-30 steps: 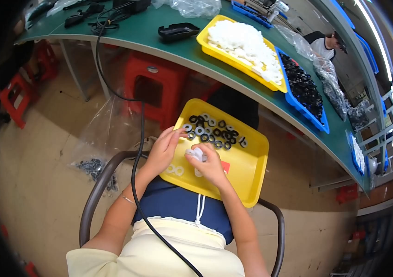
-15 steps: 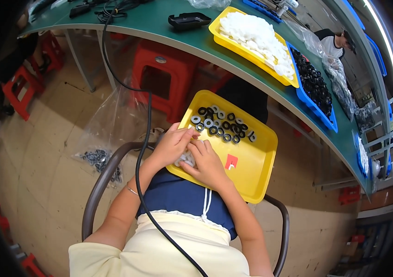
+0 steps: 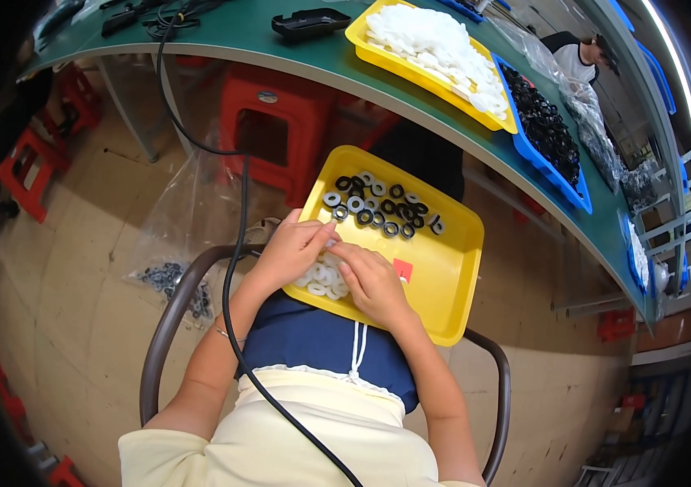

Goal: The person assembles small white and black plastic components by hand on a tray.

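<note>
A yellow tray (image 3: 449,302) rests on my lap. Over its near left part, my left hand (image 3: 290,253) and my right hand (image 3: 371,281) meet with thumbs and fingers pinched together. Between the fingertips shows a bit of a small whitish piece, mostly covered, so its exact shape is hidden. Beneath the hands lies a heap of white plastic rings (image 3: 321,284). Farther back in the tray, black and grey rings (image 3: 390,208) are scattered, some lying paired or overlapping. A small red tag (image 3: 403,270) lies to the right of my right hand.
A green table (image 3: 232,39) runs across ahead, bearing a yellow tray of white rings (image 3: 352,42) and a blue tray of black parts (image 3: 542,122). A black cable (image 3: 241,219) hangs down past my left arm. Red stools (image 3: 268,130) and a plastic bag (image 3: 179,219) are on the floor.
My right hand has lifted slightly off the white rings, uncovering more of them. Both hands stay pinched together. The view has shifted a little, moving the tray and table up and left.
</note>
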Action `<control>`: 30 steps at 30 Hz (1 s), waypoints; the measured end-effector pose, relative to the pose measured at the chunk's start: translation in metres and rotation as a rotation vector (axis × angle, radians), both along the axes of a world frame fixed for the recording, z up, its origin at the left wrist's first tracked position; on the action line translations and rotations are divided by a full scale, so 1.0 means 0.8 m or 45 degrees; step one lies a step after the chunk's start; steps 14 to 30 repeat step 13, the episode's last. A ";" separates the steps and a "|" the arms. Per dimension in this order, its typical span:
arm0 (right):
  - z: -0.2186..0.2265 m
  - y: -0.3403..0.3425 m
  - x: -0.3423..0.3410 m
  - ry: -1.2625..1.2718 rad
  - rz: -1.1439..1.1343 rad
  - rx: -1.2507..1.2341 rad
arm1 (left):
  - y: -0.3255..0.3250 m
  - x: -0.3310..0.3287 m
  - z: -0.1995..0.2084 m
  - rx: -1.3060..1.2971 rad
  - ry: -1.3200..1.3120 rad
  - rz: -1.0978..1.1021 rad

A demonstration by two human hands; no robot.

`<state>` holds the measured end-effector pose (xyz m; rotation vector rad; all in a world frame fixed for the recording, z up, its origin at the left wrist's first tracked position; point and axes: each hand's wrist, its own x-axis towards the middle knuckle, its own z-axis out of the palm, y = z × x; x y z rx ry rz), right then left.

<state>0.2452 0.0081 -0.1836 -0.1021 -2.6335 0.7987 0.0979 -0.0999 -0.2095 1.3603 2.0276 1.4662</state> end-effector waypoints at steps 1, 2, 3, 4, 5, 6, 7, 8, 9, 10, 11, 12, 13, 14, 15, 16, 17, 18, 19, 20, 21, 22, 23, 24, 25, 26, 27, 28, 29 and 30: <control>0.003 -0.001 0.002 -0.002 -0.003 -0.001 | -0.002 0.000 0.002 -0.040 0.040 -0.016; 0.005 -0.001 0.004 -0.022 -0.025 0.013 | -0.003 -0.001 0.002 -0.041 0.037 -0.019; 0.007 0.000 0.006 -0.042 -0.048 0.028 | -0.004 -0.002 0.002 -0.055 0.030 -0.040; 0.007 0.002 0.008 -0.044 -0.050 0.028 | -0.005 -0.002 0.002 -0.068 0.025 -0.060; 0.008 0.004 0.010 0.025 -0.090 0.171 | -0.006 -0.002 0.003 -0.067 0.023 -0.062; 0.008 0.006 0.012 0.094 -0.130 0.314 | -0.008 -0.002 0.004 -0.087 0.072 -0.075; 0.007 0.009 0.013 0.091 -0.135 0.315 | -0.009 -0.002 0.004 -0.105 0.120 -0.092; 0.006 0.013 0.011 0.197 -0.178 0.316 | -0.009 -0.001 0.003 -0.105 0.117 -0.097; 0.004 0.016 0.010 0.304 -0.220 0.318 | -0.008 -0.001 0.003 -0.109 0.122 -0.071; 0.000 0.020 0.010 0.302 -0.222 0.321 | -0.007 -0.001 0.003 -0.112 0.129 -0.045; -0.005 0.024 0.009 0.320 -0.356 0.191 | -0.006 0.001 0.004 -0.109 0.127 -0.047; -0.011 0.028 0.009 0.337 -0.489 0.060 | -0.006 0.003 0.007 -0.132 0.231 0.005; -0.012 0.028 0.010 0.334 -0.489 0.060 | -0.008 0.006 0.009 -0.159 0.333 0.058; -0.012 0.028 0.010 0.334 -0.489 0.060 | -0.008 0.006 0.009 -0.159 0.333 0.058; -0.012 0.028 0.010 0.334 -0.489 0.060 | -0.008 0.006 0.009 -0.159 0.333 0.058; -0.012 0.028 0.010 0.334 -0.489 0.060 | -0.008 0.006 0.009 -0.159 0.333 0.058; -0.012 0.028 0.010 0.334 -0.489 0.060 | -0.008 0.006 0.009 -0.159 0.333 0.058; -0.012 0.028 0.010 0.334 -0.489 0.060 | -0.008 0.006 0.009 -0.159 0.333 0.058; -0.012 0.028 0.010 0.334 -0.489 0.060 | -0.008 0.006 0.009 -0.159 0.333 0.058; -0.012 0.028 0.010 0.334 -0.489 0.060 | -0.008 0.006 0.009 -0.159 0.333 0.058; -0.012 0.028 0.010 0.334 -0.489 0.060 | -0.008 0.006 0.009 -0.159 0.333 0.058; -0.012 0.028 0.010 0.334 -0.489 0.060 | -0.008 0.006 0.009 -0.159 0.333 0.058; -0.012 0.028 0.010 0.334 -0.489 0.060 | -0.008 0.006 0.009 -0.159 0.333 0.058; -0.012 0.028 0.010 0.334 -0.489 0.060 | -0.008 0.006 0.009 -0.159 0.333 0.058; -0.012 0.028 0.010 0.334 -0.489 0.060 | -0.008 0.006 0.009 -0.159 0.333 0.058; -0.012 0.028 0.010 0.334 -0.489 0.060 | -0.008 0.006 0.009 -0.159 0.333 0.058; -0.012 0.028 0.010 0.334 -0.489 0.060 | -0.008 0.006 0.009 -0.159 0.333 0.058; -0.012 0.028 0.010 0.334 -0.489 0.060 | -0.008 0.006 0.009 -0.159 0.333 0.058; -0.012 0.028 0.010 0.334 -0.489 0.060 | -0.008 0.006 0.009 -0.159 0.333 0.058; -0.012 0.028 0.010 0.334 -0.489 0.060 | -0.008 0.006 0.009 -0.159 0.333 0.058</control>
